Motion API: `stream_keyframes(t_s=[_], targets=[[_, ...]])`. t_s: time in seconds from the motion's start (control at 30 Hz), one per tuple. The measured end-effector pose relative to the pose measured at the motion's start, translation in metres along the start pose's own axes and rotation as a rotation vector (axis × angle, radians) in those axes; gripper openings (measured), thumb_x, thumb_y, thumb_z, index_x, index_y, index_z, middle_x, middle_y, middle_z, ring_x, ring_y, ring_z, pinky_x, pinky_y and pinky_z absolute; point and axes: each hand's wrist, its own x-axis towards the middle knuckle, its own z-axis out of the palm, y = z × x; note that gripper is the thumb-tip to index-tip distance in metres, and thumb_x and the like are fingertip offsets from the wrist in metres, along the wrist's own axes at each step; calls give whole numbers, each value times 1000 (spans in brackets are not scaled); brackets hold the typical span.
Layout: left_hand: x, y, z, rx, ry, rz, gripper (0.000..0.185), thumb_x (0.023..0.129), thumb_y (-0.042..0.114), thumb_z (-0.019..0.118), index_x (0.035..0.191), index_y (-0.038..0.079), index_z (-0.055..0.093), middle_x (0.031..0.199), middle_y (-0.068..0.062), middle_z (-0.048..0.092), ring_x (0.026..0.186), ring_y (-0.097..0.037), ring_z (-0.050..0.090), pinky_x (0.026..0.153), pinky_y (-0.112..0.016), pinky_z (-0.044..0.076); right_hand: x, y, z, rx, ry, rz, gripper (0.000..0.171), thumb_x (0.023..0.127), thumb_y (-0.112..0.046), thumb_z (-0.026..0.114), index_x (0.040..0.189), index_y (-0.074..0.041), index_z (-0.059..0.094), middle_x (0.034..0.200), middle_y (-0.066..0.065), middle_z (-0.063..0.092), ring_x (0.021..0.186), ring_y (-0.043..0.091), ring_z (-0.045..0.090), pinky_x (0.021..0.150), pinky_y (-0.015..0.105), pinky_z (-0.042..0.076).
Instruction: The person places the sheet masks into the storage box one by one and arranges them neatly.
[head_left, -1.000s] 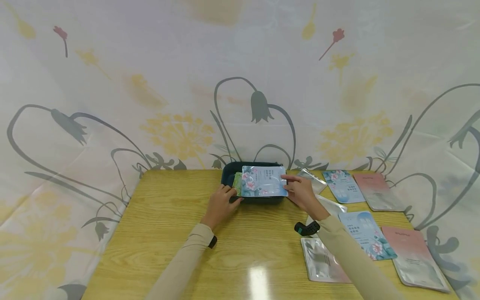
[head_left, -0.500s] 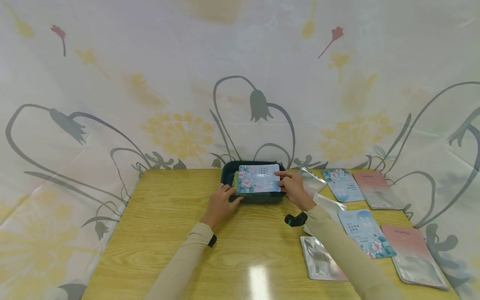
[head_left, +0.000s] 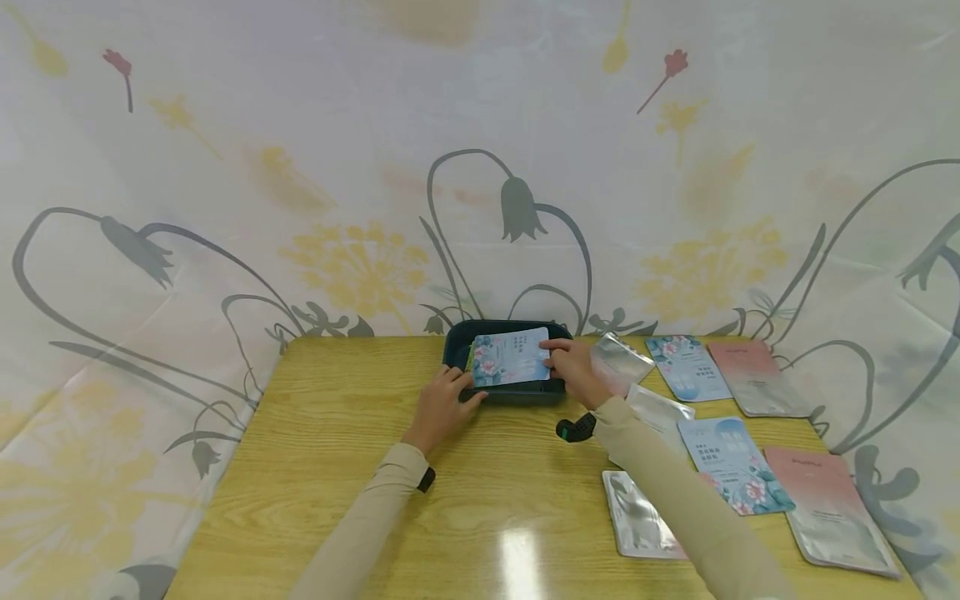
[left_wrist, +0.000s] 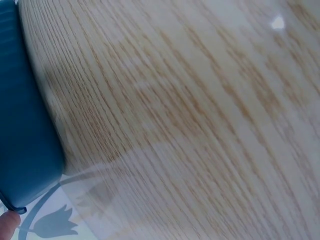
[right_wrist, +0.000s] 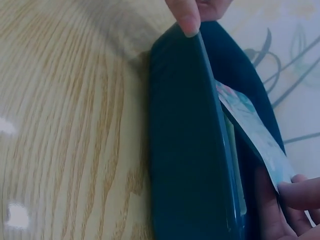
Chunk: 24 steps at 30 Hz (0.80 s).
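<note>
A dark teal tray (head_left: 452, 354) stands at the table's far edge, seen side-on as a teal wall (right_wrist: 190, 150) in the right wrist view. My left hand (head_left: 456, 390) grips its front left rim; one fingertip (right_wrist: 187, 17) hooks over the edge, and the left wrist view shows only the tray's outer wall (left_wrist: 20, 125). My right hand (head_left: 561, 357) pinches the right edge of a blue floral packet (head_left: 512, 357), holding it tilted just over the tray's inside (right_wrist: 250, 127). A green packet (head_left: 470, 360) peeks out beneath it.
Several flat packets lie on the right half of the wooden table (head_left: 337, 433): silver (head_left: 622, 357), blue floral (head_left: 686, 367), pink (head_left: 757, 379), another blue (head_left: 731, 465), another pink (head_left: 828, 512), silver (head_left: 637, 525). A flower-printed cloth (head_left: 480, 167) hangs behind.
My right hand has carried the blue packet left and lower, from over the tray's front rim to over its inside. The left hand has kept its hold on the rim.
</note>
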Motion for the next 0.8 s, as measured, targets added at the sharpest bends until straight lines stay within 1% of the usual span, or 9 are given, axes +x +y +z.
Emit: stream_keyframes(t_s=[0.07, 0.2, 0.3, 0.37, 0.47, 0.53, 0.67, 0.73, 0.8], targets=[[0, 0, 0, 2, -1, -1, 28, 78, 41, 63, 75, 13, 61, 72, 1, 50, 63, -13, 37, 55, -24, 38, 3, 0, 4, 27, 0, -27, 37, 81, 0, 38, 111, -4, 59, 110, 17, 52, 67, 19, 51, 60, 32, 43], [0, 0, 1, -3, -1, -10, 24, 72, 34, 70, 74, 13, 61, 71, 0, 50, 62, -13, 37, 54, -24, 37, 9, 2, 10, 46, 15, -29, 36, 80, 4, 38, 108, 0, 59, 110, 20, 52, 63, 15, 52, 58, 31, 43], [0, 0, 2, 1, -19, -23, 23, 72, 33, 71, 74, 12, 61, 72, 0, 50, 63, -14, 37, 54, -24, 37, 12, 2, 14, 42, 30, -31, 34, 77, 7, 41, 105, 3, 60, 106, 21, 53, 67, 19, 54, 55, 28, 45], [0, -1, 2, 7, -27, -26, 25, 74, 37, 68, 74, 13, 61, 72, 0, 50, 63, -14, 37, 53, -24, 37, 13, 2, 15, 20, 32, -42, 32, 76, 8, 45, 104, 4, 60, 105, 22, 54, 70, 21, 57, 54, 28, 47], [0, -2, 3, 15, -25, -21, 29, 78, 42, 63, 75, 13, 61, 72, 1, 49, 63, -13, 37, 53, -24, 37, 14, 3, 16, -25, 41, -60, 28, 75, 7, 50, 101, 5, 61, 101, 22, 56, 66, 22, 57, 55, 32, 48], [0, -2, 3, 16, -11, -9, 32, 80, 44, 60, 74, 13, 61, 72, 1, 49, 63, -13, 36, 52, -24, 37, 14, 4, 16, -79, 48, -83, 27, 74, 6, 52, 99, 5, 62, 95, 20, 57, 58, 20, 54, 54, 34, 48], [0, -2, 4, 18, 10, 8, 29, 78, 42, 63, 74, 13, 61, 71, 1, 48, 63, -13, 35, 52, -24, 36, 17, 7, 18, -223, 85, -128, 27, 71, 4, 50, 94, 2, 64, 78, 18, 59, 44, 18, 45, 45, 32, 43], [0, -2, 4, 14, 18, 13, 27, 75, 39, 67, 74, 12, 61, 71, 1, 48, 62, -13, 35, 52, -24, 36, 18, 9, 20, -304, 111, -150, 28, 70, 2, 49, 93, 1, 65, 74, 16, 60, 41, 16, 46, 41, 30, 40], [0, -2, 4, 10, 25, 15, 26, 73, 36, 70, 73, 12, 61, 70, 0, 49, 62, -13, 35, 52, -25, 36, 19, 11, 22, -370, 127, -167, 26, 71, 0, 49, 92, 0, 65, 74, 15, 62, 39, 16, 47, 40, 29, 40]])
